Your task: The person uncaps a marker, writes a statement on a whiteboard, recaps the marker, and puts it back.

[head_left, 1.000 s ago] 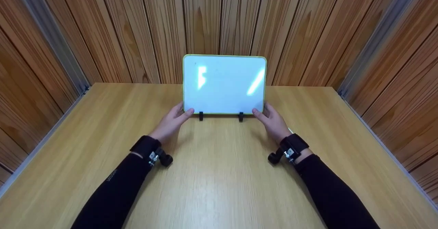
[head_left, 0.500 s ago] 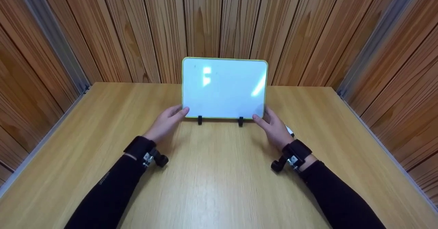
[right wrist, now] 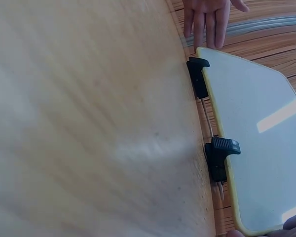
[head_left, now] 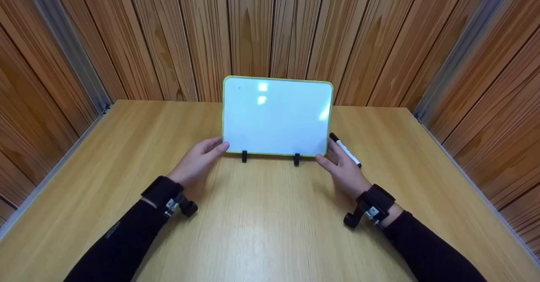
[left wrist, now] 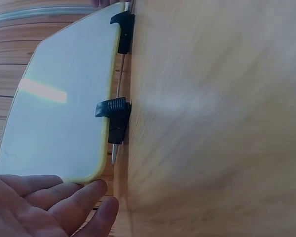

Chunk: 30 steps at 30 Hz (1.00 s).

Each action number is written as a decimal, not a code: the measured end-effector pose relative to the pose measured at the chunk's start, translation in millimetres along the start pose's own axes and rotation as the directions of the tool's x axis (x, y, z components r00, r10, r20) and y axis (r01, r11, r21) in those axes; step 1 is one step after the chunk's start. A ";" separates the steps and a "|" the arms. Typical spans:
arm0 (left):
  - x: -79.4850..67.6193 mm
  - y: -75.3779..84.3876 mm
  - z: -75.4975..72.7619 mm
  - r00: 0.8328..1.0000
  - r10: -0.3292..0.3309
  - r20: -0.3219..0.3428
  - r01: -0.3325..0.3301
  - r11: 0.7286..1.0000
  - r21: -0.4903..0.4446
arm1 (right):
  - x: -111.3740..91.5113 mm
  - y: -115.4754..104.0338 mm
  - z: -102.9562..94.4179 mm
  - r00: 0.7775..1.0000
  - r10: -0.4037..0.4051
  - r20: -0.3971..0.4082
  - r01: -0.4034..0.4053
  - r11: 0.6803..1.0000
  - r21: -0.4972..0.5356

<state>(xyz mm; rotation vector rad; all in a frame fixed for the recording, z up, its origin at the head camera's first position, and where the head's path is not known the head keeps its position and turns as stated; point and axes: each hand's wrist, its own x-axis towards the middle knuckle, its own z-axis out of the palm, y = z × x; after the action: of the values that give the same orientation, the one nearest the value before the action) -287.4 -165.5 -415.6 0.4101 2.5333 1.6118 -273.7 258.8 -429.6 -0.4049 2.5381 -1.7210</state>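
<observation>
A small whiteboard with a yellow-green rim stands upright on the table, leaning slightly back. Two black clips, joined by a thin metal rod in the wrist views, support its lower edge. My left hand is at the lower left corner, its extended fingers against the side rim and the thumb just over the edge. My right hand is at the lower right corner, thumb in front and the other fingers along the side, partly hidden. Beside the right hand lies a white marker with a black cap.
The light wooden table runs back to a wall of wooden planks. Similar plank walls with grey metal strips stand on both sides. Each wrist wears a black strap with a small camera.
The whiteboard has come closer to me along with both hands, and looks larger. More of the marker shows beside the right hand. The left thumb now covers less of the board.
</observation>
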 end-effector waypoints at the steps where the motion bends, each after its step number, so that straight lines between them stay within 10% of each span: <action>1: -2.2 0.3 0.3 1.000 0.002 -0.003 -0.002 1.000 0.012 | -2.0 0.2 0.4 1.000 -0.010 0.002 0.010 1.000 0.010; 30: -64.1 2.2 8.9 0.998 0.060 -0.019 -0.057 0.987 0.149 | -70.8 -11.2 -1.9 0.996 0.065 0.066 -0.064 0.998 -0.016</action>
<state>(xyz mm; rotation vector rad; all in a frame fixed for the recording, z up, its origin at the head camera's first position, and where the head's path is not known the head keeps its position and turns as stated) -223.5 -175.1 -420.8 0.4873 2.6934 1.4593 -203.7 273.7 -426.1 -0.3692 2.4896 -1.6408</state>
